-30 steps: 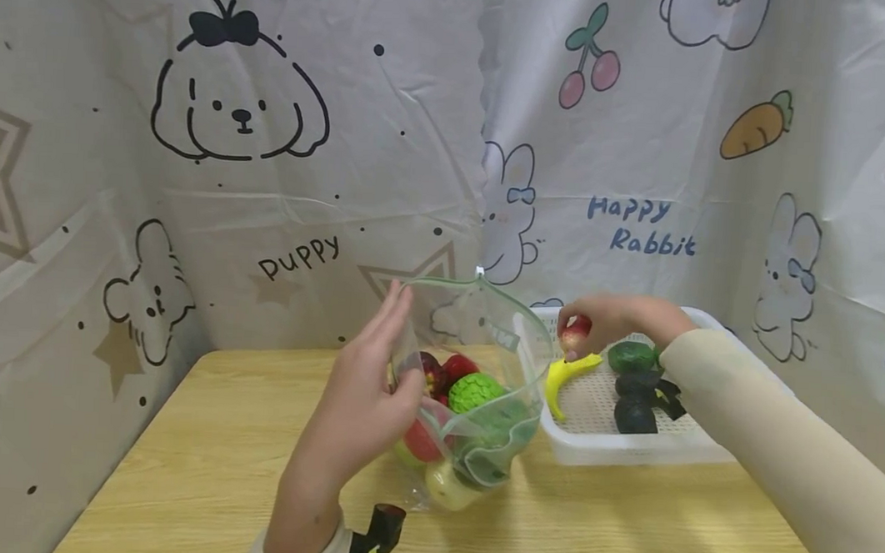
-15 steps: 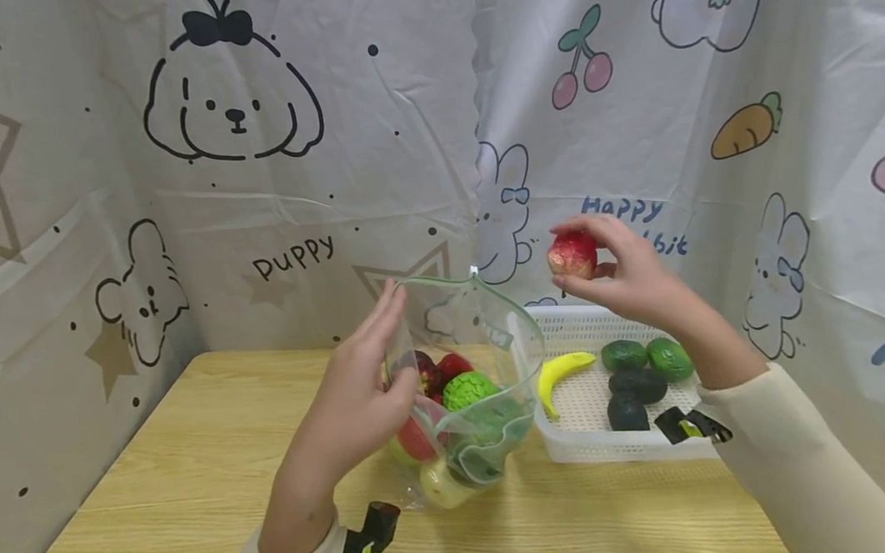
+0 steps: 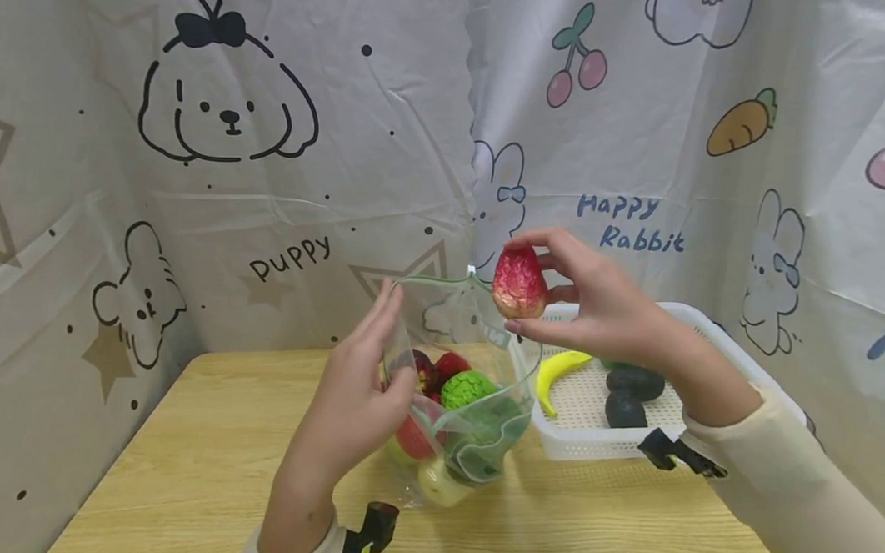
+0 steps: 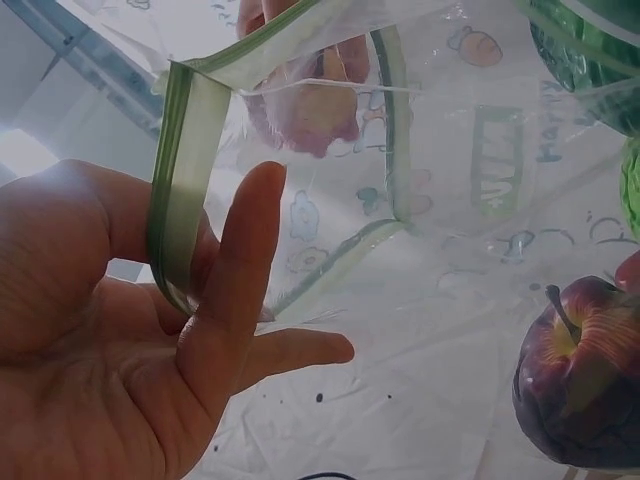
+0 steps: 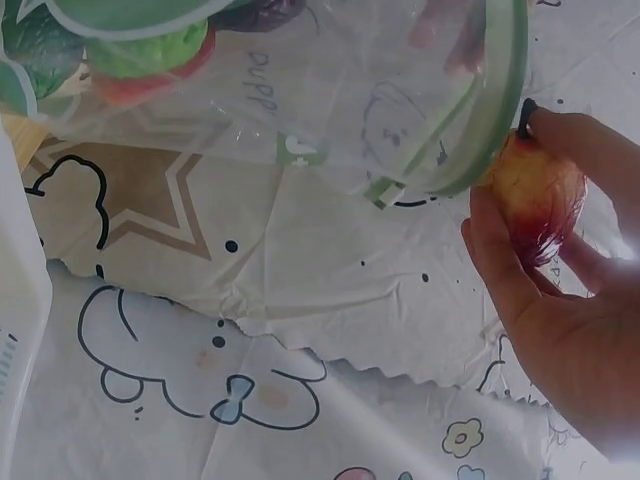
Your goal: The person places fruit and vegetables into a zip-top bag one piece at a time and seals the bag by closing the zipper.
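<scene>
A clear zip bag with a green rim (image 3: 431,277) stands unzipped, holding several fruits: a bumpy green fruit (image 3: 468,390), a dark red apple (image 4: 580,375) and a pale yellow fruit (image 3: 442,483). Against the bag's left edge, my left hand (image 3: 361,389) has its fingers straight, touching the rim; the left wrist view shows the rim passing behind the fingers. My right hand (image 3: 599,306) pinches a red and yellow apple (image 3: 520,285) between thumb and fingertips, over the right side of the bag's mouth. Its dark stem (image 5: 527,116) shows in the right wrist view.
Right of the bag stands a white perforated basket (image 3: 591,445) with a yellow banana (image 3: 560,379) and dark avocados (image 3: 627,409); the right forearm hides part of it. A wooden table (image 3: 201,431) lies below. Printed curtains (image 3: 388,165) hang behind.
My right hand lifted the apple out of the basket, then carried it left to the bag's mouth. The left hand stays at the bag's left edge.
</scene>
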`<action>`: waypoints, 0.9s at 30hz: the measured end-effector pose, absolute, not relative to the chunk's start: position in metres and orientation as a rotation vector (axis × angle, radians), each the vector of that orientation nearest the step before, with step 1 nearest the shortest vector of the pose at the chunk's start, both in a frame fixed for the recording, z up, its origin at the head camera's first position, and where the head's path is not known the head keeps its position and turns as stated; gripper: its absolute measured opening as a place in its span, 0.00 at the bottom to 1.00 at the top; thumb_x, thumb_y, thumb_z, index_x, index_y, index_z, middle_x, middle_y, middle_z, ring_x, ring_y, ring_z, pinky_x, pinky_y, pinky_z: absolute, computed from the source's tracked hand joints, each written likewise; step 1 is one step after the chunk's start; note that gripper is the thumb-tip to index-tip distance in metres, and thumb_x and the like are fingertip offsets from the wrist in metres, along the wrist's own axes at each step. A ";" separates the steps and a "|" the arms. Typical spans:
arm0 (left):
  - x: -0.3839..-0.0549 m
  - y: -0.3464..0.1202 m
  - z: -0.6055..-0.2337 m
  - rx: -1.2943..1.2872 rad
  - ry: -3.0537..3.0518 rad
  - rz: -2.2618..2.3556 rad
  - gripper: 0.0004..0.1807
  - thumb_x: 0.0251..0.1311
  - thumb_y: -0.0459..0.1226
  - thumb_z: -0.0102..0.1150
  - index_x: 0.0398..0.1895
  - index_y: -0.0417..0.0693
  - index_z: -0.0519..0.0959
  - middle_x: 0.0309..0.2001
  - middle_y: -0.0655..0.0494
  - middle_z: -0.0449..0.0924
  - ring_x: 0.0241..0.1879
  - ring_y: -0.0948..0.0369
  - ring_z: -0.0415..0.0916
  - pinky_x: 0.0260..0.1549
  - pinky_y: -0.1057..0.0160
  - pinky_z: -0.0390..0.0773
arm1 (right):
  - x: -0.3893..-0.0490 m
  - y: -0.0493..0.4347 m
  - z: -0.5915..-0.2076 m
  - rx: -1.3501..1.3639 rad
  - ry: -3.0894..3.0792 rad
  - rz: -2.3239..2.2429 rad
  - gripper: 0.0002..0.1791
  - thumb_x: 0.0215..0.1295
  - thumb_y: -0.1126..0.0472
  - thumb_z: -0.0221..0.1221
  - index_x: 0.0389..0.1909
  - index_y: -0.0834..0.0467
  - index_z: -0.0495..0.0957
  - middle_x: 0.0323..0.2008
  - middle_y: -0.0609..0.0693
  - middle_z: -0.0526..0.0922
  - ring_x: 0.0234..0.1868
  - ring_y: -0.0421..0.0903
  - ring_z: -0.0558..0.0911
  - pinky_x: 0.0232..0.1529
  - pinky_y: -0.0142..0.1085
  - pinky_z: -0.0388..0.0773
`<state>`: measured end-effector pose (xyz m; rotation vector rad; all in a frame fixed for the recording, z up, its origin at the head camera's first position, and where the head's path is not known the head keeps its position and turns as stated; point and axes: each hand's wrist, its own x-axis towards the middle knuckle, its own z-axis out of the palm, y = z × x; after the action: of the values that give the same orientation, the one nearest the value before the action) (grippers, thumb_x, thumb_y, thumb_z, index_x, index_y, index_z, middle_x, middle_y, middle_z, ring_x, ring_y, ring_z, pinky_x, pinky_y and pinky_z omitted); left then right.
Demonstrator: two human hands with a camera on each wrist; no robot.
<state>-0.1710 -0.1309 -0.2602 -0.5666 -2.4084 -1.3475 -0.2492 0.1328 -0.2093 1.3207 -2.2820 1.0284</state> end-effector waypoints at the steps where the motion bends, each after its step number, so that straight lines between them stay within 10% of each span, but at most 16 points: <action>1: -0.171 -0.131 -0.260 -0.565 -2.407 -1.347 0.44 0.60 0.23 0.50 0.81 0.46 0.50 0.82 0.59 0.38 0.11 0.69 0.52 0.10 0.68 0.66 | -0.249 0.131 -0.210 1.339 -2.275 1.031 0.40 0.51 0.70 0.75 0.66 0.62 0.68 0.61 0.54 0.74 0.57 0.50 0.79 0.46 0.35 0.85; 27: -0.171 -0.128 -0.259 -0.546 -2.425 -1.326 0.45 0.60 0.24 0.50 0.82 0.46 0.49 0.82 0.59 0.37 0.11 0.69 0.50 0.10 0.67 0.65 | -0.255 0.134 -0.224 1.302 -2.330 0.858 0.22 0.65 0.64 0.66 0.60 0.59 0.77 0.67 0.54 0.72 0.69 0.52 0.70 0.59 0.49 0.78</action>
<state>-0.1708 -0.1281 -0.2594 -0.5458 -2.4253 -1.3260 -0.2550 0.1336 -0.2238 1.3018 -2.3300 0.8580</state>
